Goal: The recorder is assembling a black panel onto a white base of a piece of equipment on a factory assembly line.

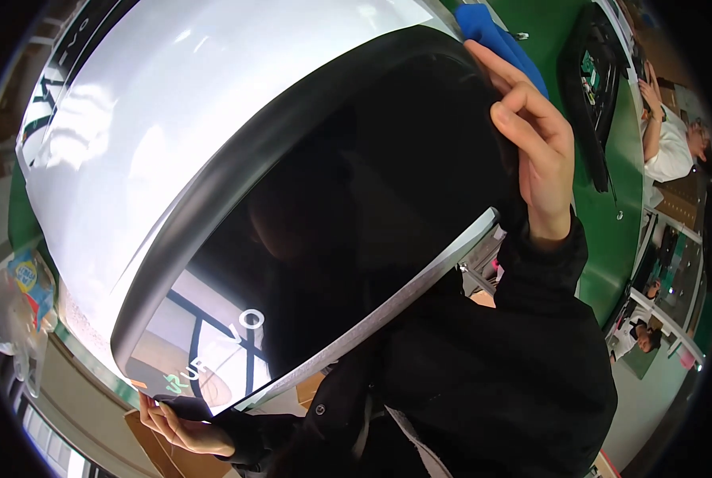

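Note:
A large glossy black display panel (388,191) with a rounded dark frame is tilted in front of my body. My left hand (182,430) grips its lower left corner, fingers partly hidden behind the edge. At the upper right, my right hand (541,147) is closed around the panel's side edge, with bent fingers at the rim. The near long edge of the panel lies close to my black jacket (483,382). Reflections of light and of a window-like frame show on the panel's lower left part. Behind it spreads a shiny white sheet (189,88).
A blue cloth (495,36) lies beyond my right hand on the green table mat (611,231). Farther right is an open black housing (599,103) with a green circuit board (588,70). A clear plastic bag (21,334) is at the left. Co-workers (668,147) sit at the right.

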Available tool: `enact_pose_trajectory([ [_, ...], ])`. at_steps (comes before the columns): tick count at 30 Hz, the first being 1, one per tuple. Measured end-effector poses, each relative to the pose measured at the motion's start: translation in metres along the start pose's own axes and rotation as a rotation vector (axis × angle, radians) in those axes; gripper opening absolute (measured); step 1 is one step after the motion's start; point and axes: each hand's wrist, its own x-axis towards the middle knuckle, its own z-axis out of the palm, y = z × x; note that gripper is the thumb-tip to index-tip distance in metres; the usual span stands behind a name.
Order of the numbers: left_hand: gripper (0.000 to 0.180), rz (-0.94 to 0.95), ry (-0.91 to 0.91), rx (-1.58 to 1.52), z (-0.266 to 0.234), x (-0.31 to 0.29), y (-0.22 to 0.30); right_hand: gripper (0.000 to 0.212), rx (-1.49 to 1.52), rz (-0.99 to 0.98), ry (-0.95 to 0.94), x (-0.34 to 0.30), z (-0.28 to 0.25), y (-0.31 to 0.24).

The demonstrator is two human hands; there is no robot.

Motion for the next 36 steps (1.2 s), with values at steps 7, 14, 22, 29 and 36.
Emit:
enact_pose_trajectory([
  [7, 0.029, 0.031, 0.007, 0.069, -0.003, 0.002, -0.005, 0.013, 0.029, 0.041, -0.003, 0.003, -0.001, -0.001],
  [14, 0.029, 0.008, 0.009, 0.113, -0.008, 0.002, -0.013, 0.014, -0.009, 0.003, 0.008, 0.010, 0.001, 0.002],
  [22, 0.031, 0.019, 0.007, 0.123, -0.005, 0.002, -0.008, 0.016, -0.192, 0.011, -0.048, 0.018, 0.000, -0.002],
  [29, 0.032, 0.029, 0.011, 0.098, -0.005, 0.007, -0.012, 0.018, -0.236, 0.009, -0.047, 0.024, -0.002, -0.003],
  [36, 0.030, 0.098, -0.003, 0.140, -0.007, 0.007, -0.015, 0.019, -0.207, -0.032, -0.052, 0.030, -0.001, 0.008],
])
